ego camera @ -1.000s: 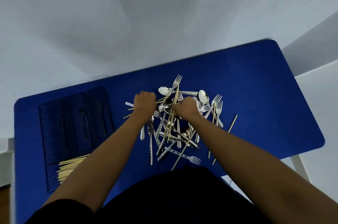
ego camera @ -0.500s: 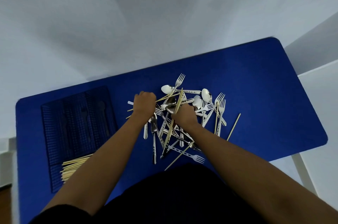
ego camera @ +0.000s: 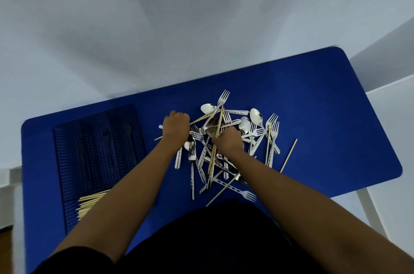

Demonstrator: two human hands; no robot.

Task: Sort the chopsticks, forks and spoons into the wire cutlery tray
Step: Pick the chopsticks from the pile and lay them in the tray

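A blue table (ego camera: 313,103) (rounded corners, white leg (ego camera: 369,213)) stands against plain white walls (ego camera: 156,16) under soft light.

A blue table (ego camera: 313,117) bears a wire tray (ego camera: 94,152) and heaped cutlery (ego camera: 224,146).

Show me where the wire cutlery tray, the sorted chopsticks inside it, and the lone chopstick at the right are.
wire cutlery tray (ego camera: 67,139): head view, left wall.
sorted chopsticks (ego camera: 89,203): head view, middle of bundle.
lone chopstick (ego camera: 289,155): head view, mid-shaft.
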